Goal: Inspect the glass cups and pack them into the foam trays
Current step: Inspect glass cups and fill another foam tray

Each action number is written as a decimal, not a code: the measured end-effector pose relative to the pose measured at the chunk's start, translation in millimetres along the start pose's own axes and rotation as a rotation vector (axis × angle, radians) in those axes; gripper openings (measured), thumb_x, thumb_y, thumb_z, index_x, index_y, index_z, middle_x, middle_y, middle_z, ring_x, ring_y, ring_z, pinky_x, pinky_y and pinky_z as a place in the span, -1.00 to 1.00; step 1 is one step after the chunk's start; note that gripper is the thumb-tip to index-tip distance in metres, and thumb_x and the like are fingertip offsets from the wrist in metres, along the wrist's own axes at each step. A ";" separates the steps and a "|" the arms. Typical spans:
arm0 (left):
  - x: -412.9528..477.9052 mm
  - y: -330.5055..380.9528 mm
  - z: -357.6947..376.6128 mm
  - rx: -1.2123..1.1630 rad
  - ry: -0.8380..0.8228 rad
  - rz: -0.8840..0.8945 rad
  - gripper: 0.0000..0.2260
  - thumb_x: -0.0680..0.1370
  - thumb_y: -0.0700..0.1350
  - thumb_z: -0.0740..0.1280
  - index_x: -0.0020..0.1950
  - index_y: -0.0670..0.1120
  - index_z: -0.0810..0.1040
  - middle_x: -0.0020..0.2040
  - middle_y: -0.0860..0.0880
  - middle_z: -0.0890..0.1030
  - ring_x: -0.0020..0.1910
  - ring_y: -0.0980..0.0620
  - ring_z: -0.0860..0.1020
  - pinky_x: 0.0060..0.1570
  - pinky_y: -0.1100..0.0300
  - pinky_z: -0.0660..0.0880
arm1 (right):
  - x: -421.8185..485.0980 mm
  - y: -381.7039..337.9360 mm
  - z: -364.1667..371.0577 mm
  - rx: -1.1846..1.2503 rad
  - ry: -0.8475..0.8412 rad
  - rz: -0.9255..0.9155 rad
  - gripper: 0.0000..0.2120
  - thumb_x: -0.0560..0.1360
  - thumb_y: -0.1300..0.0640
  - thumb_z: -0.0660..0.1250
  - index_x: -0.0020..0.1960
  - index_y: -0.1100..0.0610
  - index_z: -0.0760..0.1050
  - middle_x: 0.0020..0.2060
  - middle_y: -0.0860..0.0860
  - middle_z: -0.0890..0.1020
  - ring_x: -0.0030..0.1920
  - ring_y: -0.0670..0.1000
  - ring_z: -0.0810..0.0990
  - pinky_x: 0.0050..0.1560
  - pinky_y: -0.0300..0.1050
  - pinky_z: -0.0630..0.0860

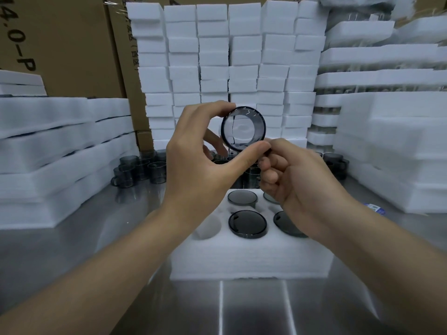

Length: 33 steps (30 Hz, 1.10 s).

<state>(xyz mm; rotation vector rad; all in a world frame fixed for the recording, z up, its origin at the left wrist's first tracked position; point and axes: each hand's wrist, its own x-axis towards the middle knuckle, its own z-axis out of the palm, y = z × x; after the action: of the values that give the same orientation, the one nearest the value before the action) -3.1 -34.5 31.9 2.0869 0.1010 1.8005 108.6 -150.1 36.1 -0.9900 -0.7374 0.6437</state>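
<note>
— Two forearms cut off by the lower edge, reaching forward over a brushed metal table [254, 308] streaked with reflections. Anything hidden close in?

— Partly. White foam tray [249, 257], soft and fibrous, blocky, with round wells; right-hand wells masked by the right wrist. Smoky grey packed cups [247, 224] seated in it, showing only round flat discs; one near-left well [207, 228] unfilled. Exact count of wells impossible to tell.

— And the hands?

— Left hand [205, 165] curled in a wide C, forefinger on top and thumb beneath, pinching the held cup [243, 128] by its rim. Right hand [290, 175] loosely fisted just beside, fingertips nipping something at the cup's lower right edge, probably the handle, mostly covered by the thumb. Cup lifted above the tray, turned end-on: dark ring, clear glassy centre, a thin dark line down the left of the disc, unclear whether crack or reflection.

— Farther back?

— Loose cups [135, 170] on the table to the left, tinted, cylindrical, handled, blurred; more behind the hands, largely blocked, and a few at the right [335, 163]. Behind these, a wall of stacked foam blocks [229, 68], rectangular and matt. Foam slabs [48, 151] piled left, further trays [387, 131] piled right, smeared by blur. Cardboard cartons [72, 44] at the rear, printing cropped.
</note>
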 end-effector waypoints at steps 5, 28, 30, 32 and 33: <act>-1.9 -9.4 2.7 -0.006 -0.049 -0.008 -0.47 0.49 0.05 0.63 0.39 0.04 0.52 0.28 0.10 0.54 0.03 0.04 0.69 -0.08 0.15 0.61 | 4.4 1.5 -3.0 -0.061 -0.003 -0.170 -0.90 0.62 0.14 0.45 0.10 0.12 0.70 -0.19 0.00 0.72 -0.23 -0.05 0.67 -0.24 -0.23 0.59; 1.1 -34.6 0.6 0.001 -0.299 -0.060 -0.47 0.44 -0.01 0.67 0.39 0.02 0.64 0.18 0.14 0.56 0.13 0.13 0.58 -0.02 0.32 0.56 | 12.1 8.9 -27.8 -0.802 0.040 -0.762 -0.63 0.54 0.27 0.39 0.29 -0.04 0.57 0.08 -0.15 0.64 0.17 -0.04 0.63 0.13 -0.11 0.59; 1.8 -36.3 0.1 -0.061 -0.284 -0.092 -0.50 0.45 -0.08 0.67 0.35 0.02 0.63 0.21 0.14 0.58 0.20 0.10 0.60 0.01 0.24 0.63 | 14.5 9.2 -34.4 -0.949 0.031 -0.731 -0.51 0.54 0.24 0.42 0.42 -0.05 0.50 0.21 -0.20 0.57 0.29 -0.11 0.54 0.27 -0.08 0.53; 2.1 -38.3 -1.2 -0.150 -0.276 -0.159 -0.52 0.46 -0.16 0.66 0.32 0.06 0.62 0.23 0.15 0.61 0.23 0.07 0.64 0.01 0.19 0.67 | 15.5 11.8 -38.4 -1.041 -0.002 -0.670 -0.41 0.54 0.21 0.46 0.52 -0.08 0.42 0.30 -0.20 0.53 0.37 -0.13 0.48 0.39 -0.07 0.45; 2.4 -39.2 -2.1 -0.184 -0.284 -0.196 -0.52 0.46 -0.16 0.66 0.31 0.09 0.62 0.23 0.17 0.63 0.20 0.07 0.66 0.00 0.19 0.67 | 15.7 13.0 -39.3 -1.052 -0.004 -0.655 -0.39 0.54 0.18 0.48 0.53 -0.08 0.41 0.32 -0.21 0.53 0.39 -0.14 0.47 0.43 -0.07 0.43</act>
<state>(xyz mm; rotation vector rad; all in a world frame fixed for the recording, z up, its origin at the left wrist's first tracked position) 2.8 3.0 21.5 2.0953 0.0578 1.3354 147.1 -152.3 14.4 -1.5654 -1.3700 -0.3908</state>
